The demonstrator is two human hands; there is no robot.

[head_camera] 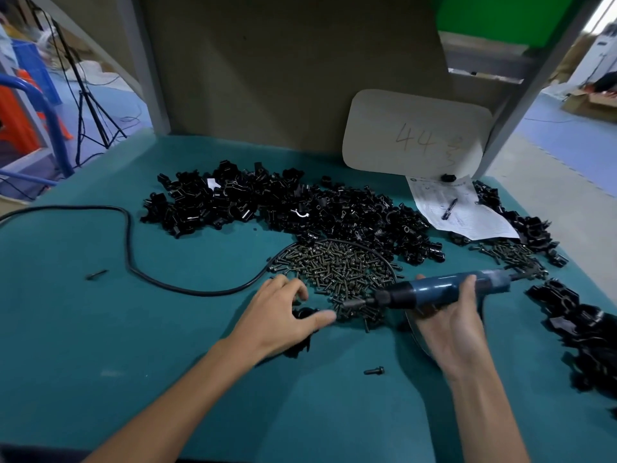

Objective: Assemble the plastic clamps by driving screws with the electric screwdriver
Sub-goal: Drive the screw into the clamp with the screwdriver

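Left hand is reaching in from the lower left, forearm running diagonally across the green table. We are recording it as grasping a black clamp: the thumb is stretching along the near side and the fingers are bending over the far side. That clamp is sitting on the table at the near left rim of the screw pile.

Open room is lying mainly in the near half of the table and on its left side. It is crossed only by the looping black cable, with a small dark piece just left of the loop. A single loose screw is lying between the two forearms. The far side is being taken up by the large heap of loose clamps. More black clamps are crowding the right edge, and a printed sheet with a pen is lying at the far right.

Right hand is gripping the blue electric screwdriver, fingers wrapping over the barrel from below. We are noting the tool lying nearly level, its bit pointing left with the tip in the near edge of the screw pile, just right of the left thumb.
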